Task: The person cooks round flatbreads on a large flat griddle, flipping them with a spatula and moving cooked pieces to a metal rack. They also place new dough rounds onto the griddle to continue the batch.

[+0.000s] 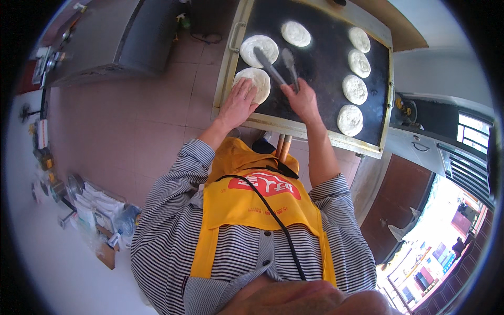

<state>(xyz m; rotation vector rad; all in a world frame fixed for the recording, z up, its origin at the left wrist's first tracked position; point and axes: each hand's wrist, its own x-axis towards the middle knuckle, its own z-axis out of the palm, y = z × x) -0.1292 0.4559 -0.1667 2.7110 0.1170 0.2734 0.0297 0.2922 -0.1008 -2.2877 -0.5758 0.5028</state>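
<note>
My left hand point(241, 98) lies flat on a pale round of dough point(262, 86) at the near left corner of a dark griddle plate point(315, 78). A pair of metal tongs point(278, 75) is gripped in my right hand point(304, 100), its two arms spread apart. The left tong tip is over a second wide dough round point(252, 45); whether it touches the dough, I cannot tell. The other tip is above bare griddle. Farther back sits a smaller dough round point(296, 34). Along the right side, several small rounds point(354, 89) form a row.
A pale metal rim with handles point(236, 37) frames the griddle. To the left, beyond the tiled floor point(157, 110), stands a dark cabinet or counter point(145, 39). Wooden poles point(284, 147) show beneath the near rim. At lower left are bags and a cardboard box point(106, 252).
</note>
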